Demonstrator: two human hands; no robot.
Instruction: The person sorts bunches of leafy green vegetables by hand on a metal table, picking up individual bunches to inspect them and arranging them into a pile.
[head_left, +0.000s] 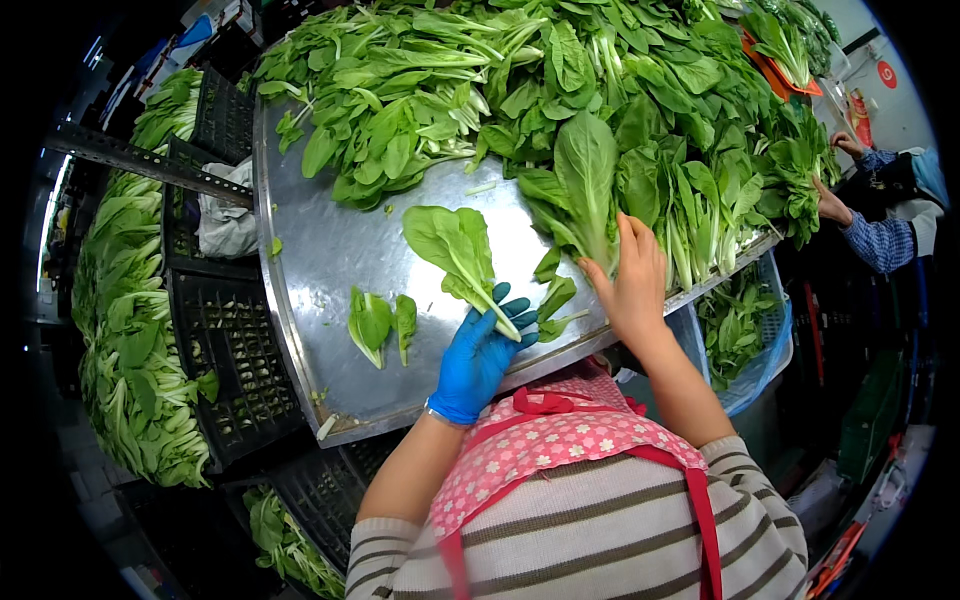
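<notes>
My left hand (480, 349), in a blue glove, holds a small leafy green (454, 244) by its pale stem. Its leaves point away from me over the metal tabletop (442, 382). Bare, my right hand (636, 281) has thumb and fingers around the base of a larger leafy green (586, 176) at the near edge of the pile. Between my hands lie a few loose leaves (556, 300). To the left of my gloved hand, small cut leaves (370, 324) rest on the metal.
A big heap of leafy greens (420, 82) covers the far side. Black crates (236, 345) and more greens (135, 360) stand at left. A blue-lined basket (739, 330) holds leaves below the right edge. Another person's hand (831, 202) touches greens at right, near an orange container (772, 67).
</notes>
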